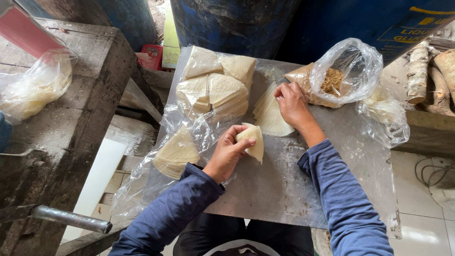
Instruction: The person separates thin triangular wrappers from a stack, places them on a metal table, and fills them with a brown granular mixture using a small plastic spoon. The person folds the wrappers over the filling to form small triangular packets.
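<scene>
My left hand (227, 152) holds a pale dough sheet folded into a cone (252, 140) above the metal tray (265, 189). My right hand (293, 104) reaches toward the open clear bag of brown crumbly filling (332, 80) at the tray's far right; its fingers are bent, and whether they hold anything is hidden. Between the hands lies a small stack of triangular dough sheets (270, 116). More triangular sheets (213, 85) are piled on clear plastic at the tray's far left, and another pile (176, 154) lies nearer my left arm.
Blue drums (232, 21) stand behind the tray. A worn wooden bench (71, 123) on the left carries a clear plastic bag (33, 87), with a metal pipe (71, 219) below it. Crumpled plastic (386, 116) and logs (429, 71) lie at the right, over tiled floor (422, 223).
</scene>
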